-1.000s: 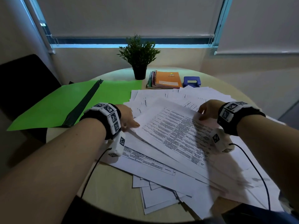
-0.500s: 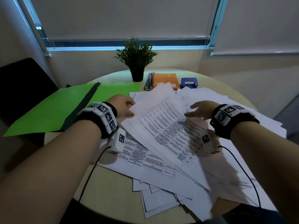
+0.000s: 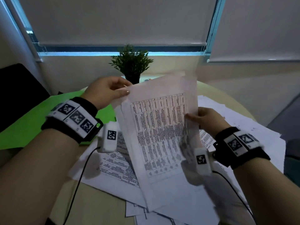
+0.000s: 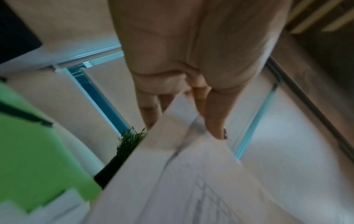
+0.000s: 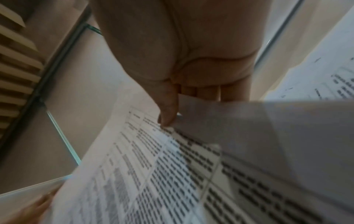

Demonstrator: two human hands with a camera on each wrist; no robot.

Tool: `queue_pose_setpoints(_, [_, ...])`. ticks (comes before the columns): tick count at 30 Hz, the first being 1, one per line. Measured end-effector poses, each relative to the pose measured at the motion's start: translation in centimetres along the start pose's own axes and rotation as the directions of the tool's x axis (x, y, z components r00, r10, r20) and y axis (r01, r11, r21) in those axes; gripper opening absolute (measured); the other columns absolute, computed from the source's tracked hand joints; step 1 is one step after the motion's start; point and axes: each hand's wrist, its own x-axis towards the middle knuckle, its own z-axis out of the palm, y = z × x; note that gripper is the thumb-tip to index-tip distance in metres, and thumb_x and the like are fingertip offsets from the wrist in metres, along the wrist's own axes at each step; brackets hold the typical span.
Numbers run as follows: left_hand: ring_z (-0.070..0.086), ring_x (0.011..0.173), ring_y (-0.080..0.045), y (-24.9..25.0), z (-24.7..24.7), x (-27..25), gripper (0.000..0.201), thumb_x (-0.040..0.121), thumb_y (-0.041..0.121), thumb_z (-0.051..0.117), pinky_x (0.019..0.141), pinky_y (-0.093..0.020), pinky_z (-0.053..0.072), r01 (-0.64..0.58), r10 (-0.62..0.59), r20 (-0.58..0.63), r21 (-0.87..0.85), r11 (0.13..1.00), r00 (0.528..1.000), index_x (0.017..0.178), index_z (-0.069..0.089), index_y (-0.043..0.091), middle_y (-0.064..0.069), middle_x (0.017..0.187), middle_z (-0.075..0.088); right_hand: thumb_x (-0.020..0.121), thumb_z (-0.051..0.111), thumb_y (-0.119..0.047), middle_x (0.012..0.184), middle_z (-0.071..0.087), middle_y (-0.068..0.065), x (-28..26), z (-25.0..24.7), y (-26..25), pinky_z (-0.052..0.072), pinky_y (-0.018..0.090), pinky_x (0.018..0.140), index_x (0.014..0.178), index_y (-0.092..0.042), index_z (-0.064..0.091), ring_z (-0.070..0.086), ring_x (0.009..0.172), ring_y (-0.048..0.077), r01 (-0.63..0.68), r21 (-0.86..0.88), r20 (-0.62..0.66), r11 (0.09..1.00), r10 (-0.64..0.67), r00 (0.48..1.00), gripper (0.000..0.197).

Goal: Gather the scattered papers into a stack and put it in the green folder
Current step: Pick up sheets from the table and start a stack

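Left hand pinches the far left corner of the white printed paper sheaf; right hand grips its right edge. Sheaf stands tilted over scattered sheets, right of the flat green folder.

— What's behind the bench?

— A window with pale roller blinds drawn nearly to the sill, leaving a thin strip of bluish light along the bottom. A second blind covers the pane to the right, past a light blue frame post.

— And the walls?

— Cream below the sill, dim and evenly lit. A small potted plant stands at the round bench's far edge, in front of the window.

— Any seating?

— A dark chair back on the left. Grey floor shows at the right.
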Motion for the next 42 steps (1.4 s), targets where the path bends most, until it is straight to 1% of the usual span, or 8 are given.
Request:
queue_pose_setpoints(6, [0.063, 0.094, -0.02, -0.9, 2.6, -1.7, 0.054, 0.089, 0.028, 0.063, 0.073, -0.034, 0.052, 0.237, -0.323, -0.154, -0.409, 0.881, 0.934, 0.137, 0.039, 0.022, -0.009, 0.114, 0.064, 0.089, 0.062, -0.024, 0.079, 0.066, 0.009, 0.5, -0.1, 0.6, 0.051, 0.04, 0.077, 0.087, -0.009, 0.066, 0.06, 0.076, 0.024, -0.028, 0.23, -0.165, 0.973, 0.067, 0.984, 0.016])
queue_pose_setpoints(12, [0.064, 0.081, -0.02, 0.0, 5.4, -5.2, 0.027, 0.096, 0.015, 0.044, 0.07, -0.033, 0.052, 0.19, -0.296, -0.156, -0.48, 0.856, 0.942, 0.118, 0.06, 0.02, -0.006, 0.099, 0.071, 0.089, 0.062, -0.022, 0.078, 0.068, 0.008, 0.1, -0.4, -0.3, 0.052, 0.048, 0.08, 0.085, -0.014, 0.067, 0.06, 0.073, 0.028, 0.03, 0.379, -0.199, 0.925, 0.05, 0.979, 0.011])
queue_pose_setpoints(16, [0.067, 0.098, -0.021, 1.5, 5.7, -6.7, 0.049, 0.091, 0.062, 0.034, 0.088, -0.043, 0.052, 0.112, -0.288, -0.23, -0.567, 0.816, 0.93, 0.114, 0.059, 0.027, 0.0, 0.108, 0.07, 0.084, 0.066, -0.031, 0.085, 0.072, 0.008, -0.3, -0.8, -0.9, 0.05, 0.06, 0.083, 0.081, -0.02, 0.067, 0.067, 0.088, 0.038, 0.084, 0.346, -0.288, 0.935, 0.021, 0.957, 0.011])
queue_pose_setpoints(20, [0.063, 0.099, -0.023, 1.5, 6.7, -7.1, 0.014, 0.099, 0.03, 0.045, 0.093, -0.045, 0.049, 0.06, -0.158, -0.276, -0.332, 0.941, 0.948, 0.108, 0.053, 0.024, -0.001, 0.104, 0.068, 0.089, 0.062, -0.022, 0.092, 0.073, 0.003, -1.2, -0.3, -1.6, 0.051, 0.051, 0.089, 0.087, -0.023, 0.067, 0.068, 0.093, 0.026, 0.15, 0.409, -0.293, 0.9, -0.026, 0.956, 0.006])
queue_pose_setpoints(26, [0.051, 0.065, 0.01, 2.6, 6.6, -5.6, 0.005, 0.102, 0.019, 0.037, 0.055, -0.003, 0.038, -0.105, -0.014, -0.486, -0.217, 0.971, 0.874, 0.103, 0.042, 0.019, 0.013, 0.081, 0.054, 0.088, 0.049, -0.022, 0.092, 0.065, -0.006, -1.8, -0.1, -3.8, 0.046, 0.036, 0.075, 0.092, -0.028, 0.056, 0.058, 0.083, 0.012, 0.341, 0.359, -0.395, 0.869, -0.19, 0.899, 0.01])
queue_pose_setpoints(31, [0.052, 0.075, 0.012, 3.4, 6.7, -4.6, 0.01, 0.102, 0.011, 0.036, 0.073, -0.006, 0.04, -0.294, 0.134, -0.567, -0.199, 0.935, 0.812, 0.103, 0.036, 0.021, 0.012, 0.091, 0.054, 0.087, 0.046, -0.018, 0.098, 0.06, -0.003, -2.7, -0.3, -5.7, 0.049, 0.04, 0.087, 0.088, -0.032, 0.043, 0.057, 0.093, 0.012, 0.484, 0.231, -0.521, 0.844, -0.313, 0.794, 0.014])
queue_pose_setpoints(37, [0.052, 0.074, 0.018, 1.8, 8.4, -5.1, 0.016, 0.102, 0.013, 0.034, 0.065, 0.0, 0.039, -0.198, 0.064, -0.485, -0.23, 0.953, 0.872, 0.118, 0.038, 0.011, 0.009, 0.097, 0.054, 0.096, 0.046, -0.011, 0.098, 0.056, -0.021, -2.9, 1.7, -3.9, 0.041, 0.0, 0.068, 0.115, -0.021, 0.039, 0.053, 0.08, -0.02, 0.441, 0.189, -0.416, 0.877, -0.335, 0.845, 0.023])
queue_pose_setpoints(42, [0.051, 0.069, 0.01, 1.3, 8.5, -4.5, 0.006, 0.102, 0.017, 0.035, 0.06, -0.007, 0.041, -0.09, -0.023, -0.438, -0.237, 0.967, 0.899, 0.106, 0.038, 0.02, 0.016, 0.087, 0.052, 0.098, 0.044, -0.014, 0.108, 0.059, -0.011, -2.2, 2.2, -3.6, 0.042, 0.007, 0.067, 0.123, -0.014, 0.042, 0.054, 0.081, -0.011, 0.371, 0.148, -0.402, 0.917, -0.287, 0.87, 0.026])
